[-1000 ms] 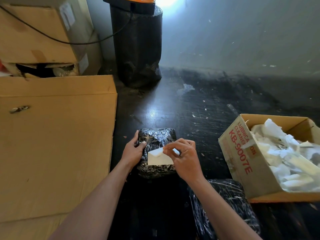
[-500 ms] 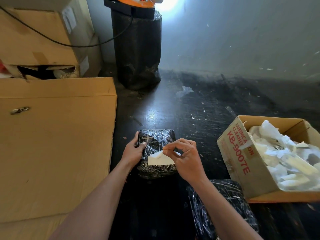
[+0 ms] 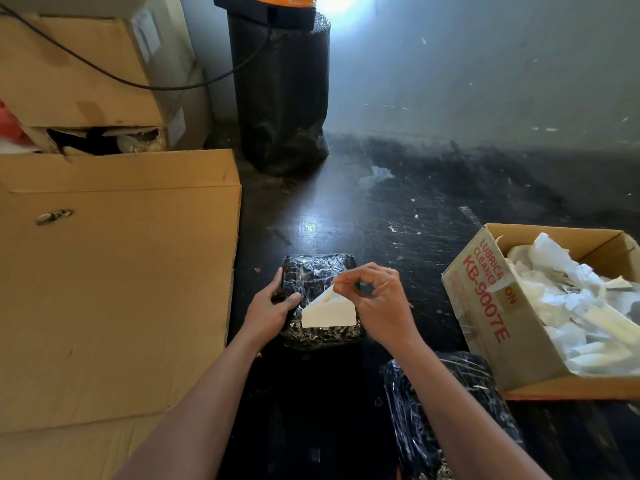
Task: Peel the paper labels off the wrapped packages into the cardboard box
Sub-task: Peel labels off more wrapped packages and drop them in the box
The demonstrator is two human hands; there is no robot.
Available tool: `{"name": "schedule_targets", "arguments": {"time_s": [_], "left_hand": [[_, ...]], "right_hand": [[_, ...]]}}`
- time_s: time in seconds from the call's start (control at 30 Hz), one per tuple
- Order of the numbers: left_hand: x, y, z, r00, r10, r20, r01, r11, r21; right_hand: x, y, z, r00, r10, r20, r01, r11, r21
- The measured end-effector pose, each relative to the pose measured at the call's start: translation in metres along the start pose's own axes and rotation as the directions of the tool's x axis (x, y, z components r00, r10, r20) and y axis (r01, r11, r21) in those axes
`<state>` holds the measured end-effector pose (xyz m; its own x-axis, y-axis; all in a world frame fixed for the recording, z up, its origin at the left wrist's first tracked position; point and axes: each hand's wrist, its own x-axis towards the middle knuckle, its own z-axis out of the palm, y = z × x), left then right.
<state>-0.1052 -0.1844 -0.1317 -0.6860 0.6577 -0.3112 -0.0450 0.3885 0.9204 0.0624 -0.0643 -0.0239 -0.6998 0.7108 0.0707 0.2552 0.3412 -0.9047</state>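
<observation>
On my feed both forearms come up from the bottom edge bare, with no sleeve showing on either as far as the frame reaches. My left hand (image 3: 268, 308) and right hand (image 3: 377, 303) are bare too, no gloves, and I can make out no ring, watch or band on fingers or wrists. The nails look short and plain, though dim light blurs detail.
</observation>
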Motion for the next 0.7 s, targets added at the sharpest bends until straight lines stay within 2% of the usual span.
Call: {"name": "schedule_targets", "arguments": {"time_s": [0.2,0.4,0.57,0.7], "left_hand": [[0.006,-0.005,0.002,0.998,-0.042,-0.040,0.041,0.999,-0.019],[0.006,-0.005,0.006,0.998,-0.026,-0.061,0.025,1.000,-0.007],[0.007,-0.005,0.006,0.998,-0.018,-0.054,0.019,0.999,0.026],[0.006,-0.004,0.005,1.000,-0.005,-0.031,0.007,0.997,0.076]], "right_hand": [[-0.006,-0.005,-0.005,1.000,0.008,0.030,-0.008,1.000,0.005],[-0.015,-0.006,-0.012,1.000,-0.019,0.018,0.019,1.000,0.007],[-0.019,-0.014,-0.015,0.994,-0.091,0.057,0.098,0.986,-0.136],[-0.022,-0.038,-0.031,0.995,-0.095,0.013,0.095,0.995,-0.025]]}}
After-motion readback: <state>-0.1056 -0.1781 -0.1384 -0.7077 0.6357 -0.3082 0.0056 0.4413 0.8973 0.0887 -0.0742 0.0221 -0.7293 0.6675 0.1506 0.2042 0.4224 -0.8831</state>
